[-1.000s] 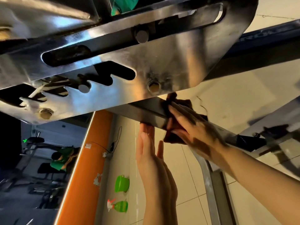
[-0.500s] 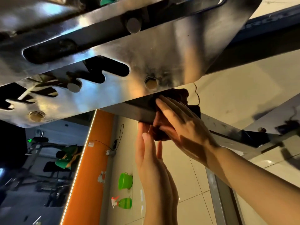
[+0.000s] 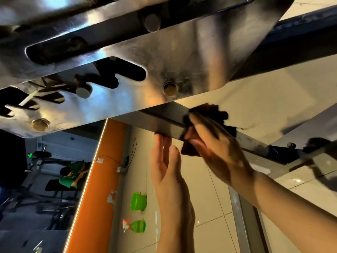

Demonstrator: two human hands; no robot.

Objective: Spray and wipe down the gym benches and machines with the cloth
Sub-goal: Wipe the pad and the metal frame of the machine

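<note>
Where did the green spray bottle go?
In the head view, the green plastic spray bottle with a red-and-white trigger lies low on the tiled floor, just beneath the small green bucket, between the orange wall panel and the left hand.

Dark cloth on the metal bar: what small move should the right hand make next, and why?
Probably slide the dark cloth a little further along the metal bar. The right hand holds it wrapped against the bar, while the left hand touches the bar's underside with straight fingers, and bare bar lies on both sides.
</note>
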